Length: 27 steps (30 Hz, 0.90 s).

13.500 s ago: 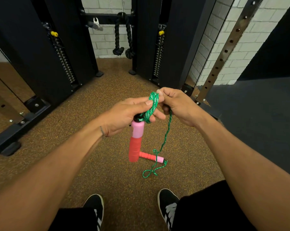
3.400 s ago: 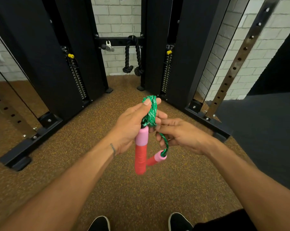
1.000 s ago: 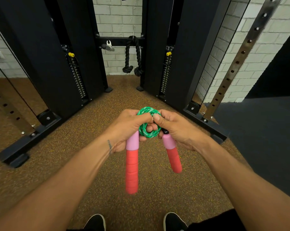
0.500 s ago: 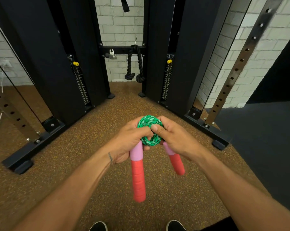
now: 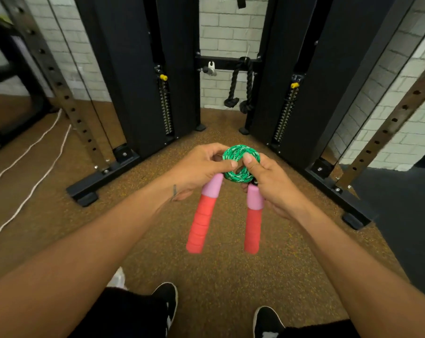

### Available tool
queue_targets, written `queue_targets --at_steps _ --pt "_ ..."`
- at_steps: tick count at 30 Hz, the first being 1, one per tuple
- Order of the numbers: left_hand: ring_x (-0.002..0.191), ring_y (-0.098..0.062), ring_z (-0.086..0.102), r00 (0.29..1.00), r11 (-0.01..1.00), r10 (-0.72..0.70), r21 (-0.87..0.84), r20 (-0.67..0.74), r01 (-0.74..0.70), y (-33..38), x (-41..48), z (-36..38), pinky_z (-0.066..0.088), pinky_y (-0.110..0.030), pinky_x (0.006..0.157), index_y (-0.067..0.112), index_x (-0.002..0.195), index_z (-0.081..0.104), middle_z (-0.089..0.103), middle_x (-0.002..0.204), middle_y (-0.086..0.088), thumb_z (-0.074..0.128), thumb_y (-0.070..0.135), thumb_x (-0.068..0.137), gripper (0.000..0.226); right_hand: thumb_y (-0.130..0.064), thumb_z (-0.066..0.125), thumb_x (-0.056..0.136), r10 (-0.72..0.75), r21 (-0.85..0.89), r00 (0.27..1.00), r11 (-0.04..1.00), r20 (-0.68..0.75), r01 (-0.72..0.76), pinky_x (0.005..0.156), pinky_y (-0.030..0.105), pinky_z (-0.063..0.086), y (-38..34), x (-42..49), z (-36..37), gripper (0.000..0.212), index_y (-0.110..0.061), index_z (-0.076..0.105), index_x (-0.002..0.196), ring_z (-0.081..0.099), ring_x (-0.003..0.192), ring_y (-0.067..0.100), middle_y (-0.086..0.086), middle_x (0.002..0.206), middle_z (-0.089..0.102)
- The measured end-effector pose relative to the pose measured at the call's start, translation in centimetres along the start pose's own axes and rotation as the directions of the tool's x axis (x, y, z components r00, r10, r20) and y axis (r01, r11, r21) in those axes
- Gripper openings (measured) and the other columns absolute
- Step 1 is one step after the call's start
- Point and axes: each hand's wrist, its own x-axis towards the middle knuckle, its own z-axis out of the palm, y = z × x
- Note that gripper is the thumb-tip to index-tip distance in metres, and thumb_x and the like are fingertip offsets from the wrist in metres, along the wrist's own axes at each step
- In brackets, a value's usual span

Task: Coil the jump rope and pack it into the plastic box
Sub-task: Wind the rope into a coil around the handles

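Note:
The jump rope's green braided cord (image 5: 240,152) is wound into a small tight ring held at chest height over the floor. My left hand (image 5: 199,167) pinches the ring's left side and my right hand (image 5: 270,181) pinches its right side. Two handles, pink at the top and red below, hang from the ring: the left handle (image 5: 201,223) slants outward, the right handle (image 5: 253,223) hangs nearly straight. No plastic box is in view.
A black cable machine (image 5: 133,76) with two weight stacks stands ahead against a white brick wall, a black rope attachment (image 5: 240,89) hanging between them. Perforated steel uprights (image 5: 67,98) flank it. White cord (image 5: 30,152) lies on the brown floor at left. My shoes (image 5: 165,298) are below.
The coil and both handles stay in my hands. The view has swung left and tilted up, showing more floor and white cord at left. The right handle now hangs straighter.

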Motion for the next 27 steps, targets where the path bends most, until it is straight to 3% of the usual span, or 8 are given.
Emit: queue_targets --at_steps 2,5,12,14,16,18,22,27 --pt "0.1 -0.024 0.067 0.999 1.0 0.013 -0.003 -0.048 -0.013 -0.3 -1.5 -1.1 0.056 -0.034 0.084 0.01 0.121 0.064 0.067 0.118 -0.021 0.068 0.015 0.089 0.032 -0.029 0.044 0.105 0.012 0.097 0.999 0.995 0.036 -0.015 0.059 0.019 0.051 -0.5 -0.2 2.3 0.03 -0.011 0.059 0.123 0.066 0.071 -0.003 -0.002 0.097 0.071" --pt "0.114 -0.03 0.064 0.994 1.0 0.0 0.018 -0.108 0.002 -1.2 -3.8 -3.0 0.05 -0.047 0.101 0.01 0.124 0.061 0.068 0.119 -0.017 0.066 0.023 0.088 0.039 -0.027 0.043 0.106 0.023 0.167 0.995 0.985 0.094 -0.038 0.058 0.015 0.05 -0.7 -0.4 5.3 0.032 -0.008 0.057 0.128 0.067 0.072 -0.004 -0.002 0.1 0.07" --pt "0.11 -0.036 0.062 0.984 0.987 0.005 0.157 -0.178 0.023 -3.4 -9.0 -6.3 0.044 -0.058 0.101 0.001 0.12 0.058 0.062 0.119 -0.029 0.059 0.02 0.083 0.041 -0.027 0.051 0.103 0.159 0.24 0.944 0.942 0.288 -0.233 0.068 0.024 0.053 0.4 -1.3 10.4 0.028 -0.011 0.062 0.123 0.065 0.083 0.01 0.002 0.103 0.072" --pt "0.114 -0.036 0.061 0.984 0.988 -0.01 0.149 -0.179 0.037 -4.8 -9.7 -7.4 0.049 -0.05 0.1 0.003 0.126 0.055 0.061 0.123 -0.025 0.059 0.014 0.086 0.042 -0.024 0.05 0.102 0.198 0.274 0.923 0.915 0.329 -0.294 0.071 0.026 0.051 1.2 -1.4 11.7 0.026 -0.012 0.062 0.122 0.063 0.086 0.014 0.005 0.105 0.072" --pt "0.106 -0.023 0.062 0.983 0.991 -0.01 0.128 -0.182 0.034 -6.9 -10.6 -8.7 0.053 -0.033 0.087 0.006 0.134 0.047 0.06 0.125 -0.018 0.058 0.003 0.092 0.044 -0.022 0.049 0.103 0.222 0.308 0.91 0.89 0.35 -0.335 0.07 0.026 0.05 2.5 -1.4 13.5 0.023 -0.013 0.063 0.118 0.061 0.084 0.015 0.006 0.102 0.071" --pt "0.101 -0.016 0.061 0.98 0.991 0.006 0.135 -0.2 0.022 -9.1 -11.8 -10.0 0.053 -0.028 0.078 0.011 0.136 0.043 0.058 0.126 -0.012 0.056 -0.001 0.094 0.046 -0.02 0.048 0.103 0.252 0.324 0.901 0.871 0.353 -0.37 0.067 0.024 0.05 3.9 -1.6 15.8 0.021 -0.013 0.063 0.115 0.062 0.08 0.013 0.004 0.096 0.072" --pt "0.106 -0.042 0.06 0.971 0.987 -0.004 0.155 -0.239 0.043 -13.6 -15.1 -12.7 0.055 -0.057 0.084 0.015 0.131 0.046 0.059 0.124 -0.014 0.055 0.006 0.095 0.038 -0.016 0.05 0.1 0.332 0.368 0.851 0.793 0.407 -0.486 0.069 0.025 0.056 6.9 -2.4 20.5 0.024 -0.007 0.064 0.118 0.07 0.084 0.016 0.008 0.1 0.076" --pt "0.081 -0.014 0.059 0.957 0.982 -0.086 0.138 -0.276 0.128 -18.4 -19.1 -16.1 0.051 -0.022 0.057 0.016 0.13 0.047 0.064 0.112 -0.013 0.053 0.007 0.098 0.034 -0.005 0.047 0.1 0.417 0.401 0.787 0.693 0.454 -0.599 0.068 0.025 0.058 10.3 -4.0 26.7 0.024 0.004 0.062 0.117 0.068 0.081 0.018 0.012 0.097 0.073"
